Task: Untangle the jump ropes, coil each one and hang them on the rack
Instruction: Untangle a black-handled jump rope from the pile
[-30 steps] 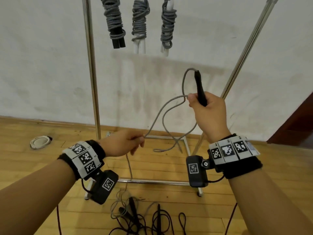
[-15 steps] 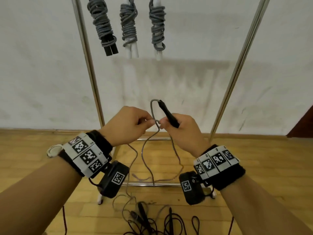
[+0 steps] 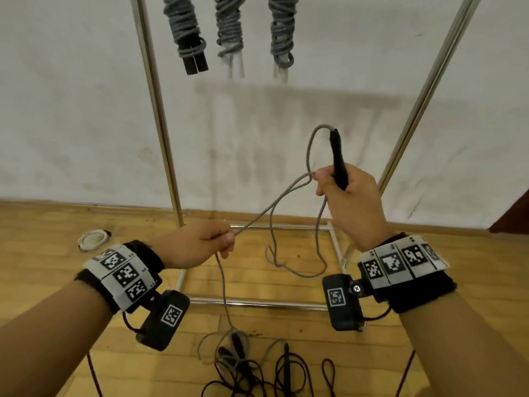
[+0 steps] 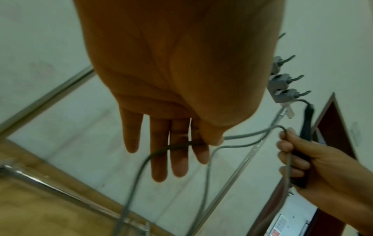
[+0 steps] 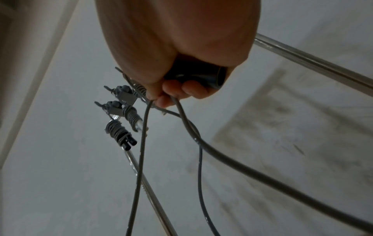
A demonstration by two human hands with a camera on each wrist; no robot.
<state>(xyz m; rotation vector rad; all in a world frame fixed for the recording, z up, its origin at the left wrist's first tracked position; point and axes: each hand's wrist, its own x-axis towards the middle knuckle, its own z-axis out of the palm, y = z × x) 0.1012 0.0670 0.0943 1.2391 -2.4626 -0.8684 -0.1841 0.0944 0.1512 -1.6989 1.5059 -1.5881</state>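
Observation:
My right hand (image 3: 347, 196) grips the black handle (image 3: 338, 159) of a grey jump rope (image 3: 269, 211), handle upright, with rope loops held against it and hanging below. In the right wrist view the fingers (image 5: 182, 89) curl round the handle (image 5: 201, 75) and rope (image 5: 222, 159). My left hand (image 3: 197, 245), lower and to the left, pinches the same rope between thumb and forefinger; the left wrist view shows the other fingers (image 4: 159, 153) straight. From there the rope drops to a tangle (image 3: 252, 365) of grey and black ropes on the floor.
A metal rack (image 3: 160, 124) stands against the white wall, with three coiled grey ropes (image 3: 229, 32) hanging from its hooks at the left. Free hooks (image 4: 282, 94) show in the left wrist view. A white coil (image 3: 93, 239) lies on the wooden floor at the left.
The hands, together half a second ago, have drawn apart. The right rose to the right with handle and loops; the left slid down and left along the rope, stretching a new length.

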